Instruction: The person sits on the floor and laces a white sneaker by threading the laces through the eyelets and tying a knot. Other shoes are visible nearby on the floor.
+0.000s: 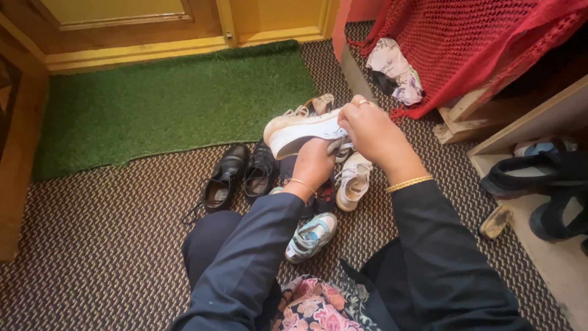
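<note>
Currently the left hand [313, 164] is closed around the white sneaker [300, 132], gripping it from below and holding it raised above the carpet [104, 245], sole facing left. The right hand [367, 132] is pinched shut at the sneaker's upper, near the laces; exactly what its fingertips grip cannot be told. Both wrists carry gold bangles.

Directly below the raised sneaker, a second white sneaker [353, 181] lies on the carpet. A small blue-and-grey shoe [311, 236] lies nearer the person, beside the left sleeve. Two black leather shoes [239, 175] lie side by side to the left, laces loose.

Behind the shoes, a green mat [165, 101] lies against a yellow door [122, 18]. To the right, a red net cloth [471, 43] hangs over a wooden shelf [551, 257] holding dark sandals [539, 175].
</note>
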